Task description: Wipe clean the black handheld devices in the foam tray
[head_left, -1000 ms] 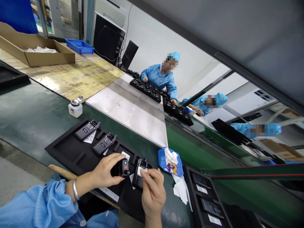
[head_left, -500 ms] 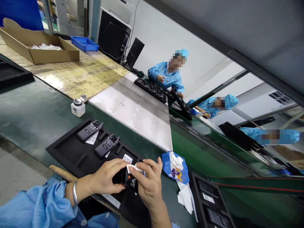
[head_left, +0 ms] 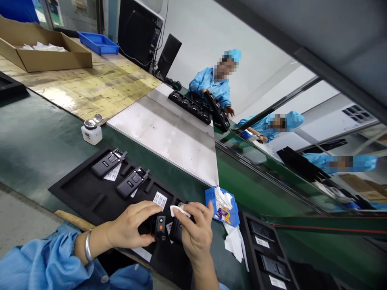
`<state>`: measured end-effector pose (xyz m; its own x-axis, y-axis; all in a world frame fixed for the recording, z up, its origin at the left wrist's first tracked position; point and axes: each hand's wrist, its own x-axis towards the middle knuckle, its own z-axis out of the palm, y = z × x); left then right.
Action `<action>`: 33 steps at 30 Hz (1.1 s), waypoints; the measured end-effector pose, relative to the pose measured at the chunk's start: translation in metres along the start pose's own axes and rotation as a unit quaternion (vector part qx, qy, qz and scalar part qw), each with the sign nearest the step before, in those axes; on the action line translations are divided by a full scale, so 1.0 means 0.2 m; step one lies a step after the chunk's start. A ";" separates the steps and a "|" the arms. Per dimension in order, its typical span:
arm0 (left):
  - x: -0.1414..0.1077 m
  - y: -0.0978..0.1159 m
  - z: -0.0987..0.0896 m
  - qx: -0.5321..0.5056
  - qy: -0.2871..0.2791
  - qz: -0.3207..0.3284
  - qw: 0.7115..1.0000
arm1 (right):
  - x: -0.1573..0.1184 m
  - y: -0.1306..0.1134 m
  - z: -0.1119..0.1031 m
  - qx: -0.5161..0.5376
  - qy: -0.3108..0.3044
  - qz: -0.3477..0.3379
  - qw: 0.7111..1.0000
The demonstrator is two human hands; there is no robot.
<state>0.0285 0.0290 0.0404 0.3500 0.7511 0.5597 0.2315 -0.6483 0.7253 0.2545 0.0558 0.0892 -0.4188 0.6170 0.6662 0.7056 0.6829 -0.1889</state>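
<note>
My left hand (head_left: 133, 225) grips a small black radio (head_left: 160, 228) with an orange button, its end turned up. Pinched in my right hand (head_left: 196, 229) is a folded white cloth (head_left: 180, 211), slightly apart from the radio. Both hands are over a black foam tray (head_left: 81, 191). Two black radios with antennas, one at the left (head_left: 109, 162) and one nearer the middle (head_left: 132, 182), lie in that tray. A white label (head_left: 159, 200) shows just above my left hand. Part of another black radio (head_left: 175, 231) is visible beside my right fingers.
A white bottle with a metal top (head_left: 91, 132) stands behind the tray. At right are a blue bin of white cloths (head_left: 223, 204) and a second black tray (head_left: 250, 249). A cardboard box (head_left: 57, 58) sits at back left. Several people in blue work beyond; one holds a tray (head_left: 217, 110).
The cloth in my right hand has come away from the radio, whose orange button now faces up more openly. The farthest-left person has raised and tilted a black tray. The view has shifted slightly.
</note>
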 end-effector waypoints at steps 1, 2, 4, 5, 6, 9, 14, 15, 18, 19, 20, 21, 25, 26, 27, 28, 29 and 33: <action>0.00 0.00 0.00 0.001 0.003 -0.003 1.000 | -0.02 0.01 -0.01 0.007 0.012 0.020 1.000; 0.00 0.00 0.00 0.001 0.006 -0.005 1.000 | -0.04 0.00 -0.01 0.014 0.022 0.037 0.999; 0.00 -0.01 0.00 0.000 0.010 -0.009 1.000 | -0.08 -0.01 -0.02 0.025 0.034 0.056 0.998; 0.00 -0.01 0.00 -0.001 0.013 -0.013 1.000 | -0.09 -0.02 -0.02 0.030 0.037 0.061 0.997; 0.00 -0.01 0.00 0.000 0.016 -0.016 1.000 | -0.10 -0.03 -0.02 0.034 0.037 0.064 0.997; 0.00 0.00 0.00 0.004 0.021 -0.013 1.000 | -0.11 -0.05 -0.01 0.041 0.039 0.070 0.996; 0.01 0.01 -0.01 0.002 0.013 -0.026 1.000 | -0.11 -0.08 -0.01 0.049 0.047 0.074 0.995; 0.01 0.01 -0.01 0.000 0.010 -0.033 0.999 | -0.11 -0.08 -0.02 0.052 0.047 0.074 0.995; 0.01 0.01 -0.01 -0.004 0.004 -0.057 0.998 | -0.12 -0.09 -0.02 0.066 0.041 0.074 0.994; 0.00 0.01 -0.01 -0.005 0.005 -0.064 0.998 | -0.12 -0.09 -0.02 0.070 0.038 0.074 0.994; 0.00 0.01 -0.01 -0.005 0.006 -0.068 0.998 | -0.11 -0.09 -0.02 0.074 0.037 0.074 0.994; 0.00 0.01 -0.01 -0.005 0.006 -0.071 0.997 | -0.11 -0.09 -0.02 0.077 0.036 0.072 0.994; 0.01 0.01 -0.02 -0.008 0.007 -0.067 0.998 | -0.08 -0.10 -0.01 0.085 0.034 0.060 0.994; 0.01 0.01 -0.02 -0.008 0.008 -0.064 0.998 | -0.06 -0.10 0.00 0.084 0.030 0.054 0.995; 0.01 0.01 -0.02 -0.008 0.008 -0.061 0.998 | -0.05 -0.11 0.01 0.081 0.025 0.045 0.995; 0.01 0.02 -0.02 -0.007 0.008 -0.058 0.998 | -0.03 -0.12 0.03 0.076 0.019 0.032 0.996; 0.01 0.02 -0.02 -0.006 0.007 -0.056 0.998 | -0.02 -0.13 0.04 0.071 0.013 0.016 0.997; 0.00 0.01 -0.01 -0.004 0.008 -0.056 0.998 | 0.03 -0.15 0.06 0.059 0.012 -0.032 0.998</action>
<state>0.0270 0.0288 0.0434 0.3081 0.8205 0.4816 0.2607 -0.5597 0.7867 0.2244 0.0445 0.0894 -0.4451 0.5626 0.6967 0.6061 0.7620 -0.2281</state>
